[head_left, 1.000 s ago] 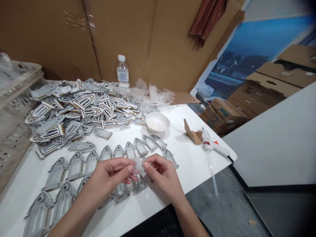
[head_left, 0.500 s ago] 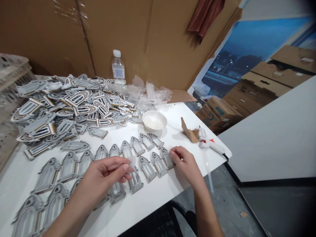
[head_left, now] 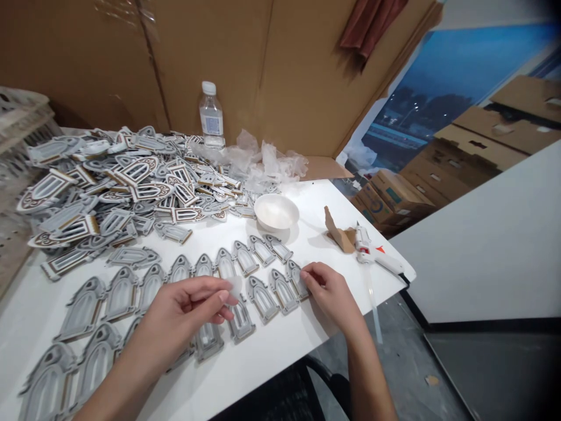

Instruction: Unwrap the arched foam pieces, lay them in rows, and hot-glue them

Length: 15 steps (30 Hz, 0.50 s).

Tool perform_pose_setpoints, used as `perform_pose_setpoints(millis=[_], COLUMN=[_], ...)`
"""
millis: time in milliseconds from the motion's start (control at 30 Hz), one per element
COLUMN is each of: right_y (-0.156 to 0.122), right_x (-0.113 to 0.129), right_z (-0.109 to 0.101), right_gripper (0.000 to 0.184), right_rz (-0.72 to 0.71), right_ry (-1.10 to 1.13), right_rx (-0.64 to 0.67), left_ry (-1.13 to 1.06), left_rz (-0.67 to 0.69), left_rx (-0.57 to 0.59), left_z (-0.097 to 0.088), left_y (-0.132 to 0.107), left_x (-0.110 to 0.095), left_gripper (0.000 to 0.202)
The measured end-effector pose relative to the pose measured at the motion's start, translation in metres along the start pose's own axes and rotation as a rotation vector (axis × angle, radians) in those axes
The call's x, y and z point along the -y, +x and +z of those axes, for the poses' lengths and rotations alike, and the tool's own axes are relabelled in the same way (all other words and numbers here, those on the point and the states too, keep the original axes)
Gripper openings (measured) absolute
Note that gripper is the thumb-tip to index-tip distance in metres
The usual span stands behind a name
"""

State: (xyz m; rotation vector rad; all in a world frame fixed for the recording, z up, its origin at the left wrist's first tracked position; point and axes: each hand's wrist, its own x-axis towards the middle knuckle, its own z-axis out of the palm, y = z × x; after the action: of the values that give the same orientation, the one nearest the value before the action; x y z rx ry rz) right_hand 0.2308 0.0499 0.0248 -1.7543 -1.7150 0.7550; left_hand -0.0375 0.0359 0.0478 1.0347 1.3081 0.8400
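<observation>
1. Across the white table (head_left: 313,248), a jumbled heap of arched frames (head_left: 144,181) spreads at the far left.
2. Nearer to you lie a back row of grey frames (head_left: 245,257) and a front row (head_left: 263,299).
3. Your left hand (head_left: 188,304) hangs above the front row, thumb and fingertips pinched together.
4. Your right hand (head_left: 328,292) is at the front row's right-end frame (head_left: 297,280), fingers curled; I cannot tell whether they grip it.
5. Between your left thumb and fingers sits a thin translucent piece (head_left: 235,285).
</observation>
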Motion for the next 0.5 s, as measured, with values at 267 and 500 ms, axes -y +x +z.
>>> perform_pose_setpoints(millis=[267, 500], right_y=[-0.0027, -0.0051], right_x=[-0.0026, 0.0001], right_z=[0.0029, 0.0041], right_gripper=[0.011, 0.010], right_rz=[0.031, 0.031], right_ry=[0.025, 0.067], right_rx=[-0.005, -0.031], left_ry=[0.017, 0.014], left_rz=[-0.004, 0.005], left_rx=[0.013, 0.018], left_z=[0.0002, -0.0017], left_y=[0.0008, 0.0010], left_x=[0.0007, 0.0046], left_gripper=[0.041, 0.038])
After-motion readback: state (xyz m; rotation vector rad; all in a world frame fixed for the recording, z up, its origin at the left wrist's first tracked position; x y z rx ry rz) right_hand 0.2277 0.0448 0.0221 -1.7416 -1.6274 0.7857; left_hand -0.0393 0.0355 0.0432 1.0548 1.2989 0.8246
